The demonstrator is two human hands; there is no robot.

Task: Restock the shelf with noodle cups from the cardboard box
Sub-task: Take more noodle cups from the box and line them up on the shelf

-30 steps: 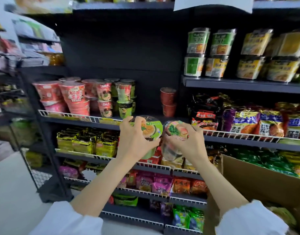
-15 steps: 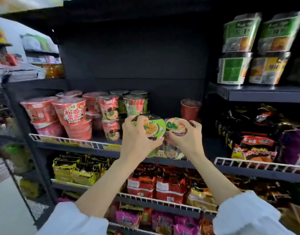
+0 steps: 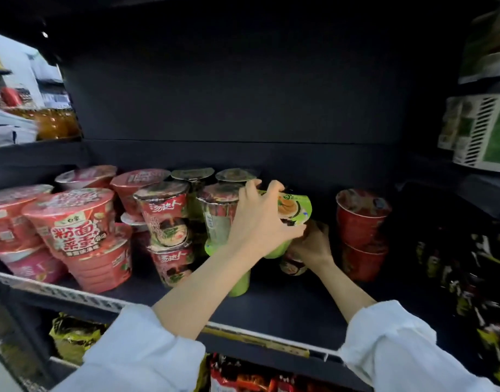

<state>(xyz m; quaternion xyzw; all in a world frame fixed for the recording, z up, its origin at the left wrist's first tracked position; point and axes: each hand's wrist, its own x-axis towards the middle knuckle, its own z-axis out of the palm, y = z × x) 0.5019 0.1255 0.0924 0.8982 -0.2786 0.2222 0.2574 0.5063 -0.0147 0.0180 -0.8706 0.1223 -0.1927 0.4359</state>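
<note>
My left hand (image 3: 258, 222) grips a green-lidded noodle cup (image 3: 297, 208) from above, over the middle of the dark shelf (image 3: 285, 309). Its green body shows just below my palm. My right hand (image 3: 312, 246) reaches in lower and holds a second cup (image 3: 292, 265), which is down at shelf level and mostly hidden behind my left hand. Both cups sit in the gap between the green and red cups (image 3: 217, 219) on the left and a stack of two dark red cups (image 3: 362, 222) on the right.
Large red and pink noodle bowls (image 3: 79, 222) fill the shelf's left part behind a white wire rail (image 3: 59, 291). Dark snack packets (image 3: 475, 264) lie at the right. Boxed goods (image 3: 481, 131) stand on a higher shelf at the right. Bagged snacks (image 3: 243, 374) sit below.
Both hands have moved forward from in front of the shelf into it, carrying the two cups. The right hand's cup has dropped to shelf level. The view has closed in; the cardboard box is out of sight.
</note>
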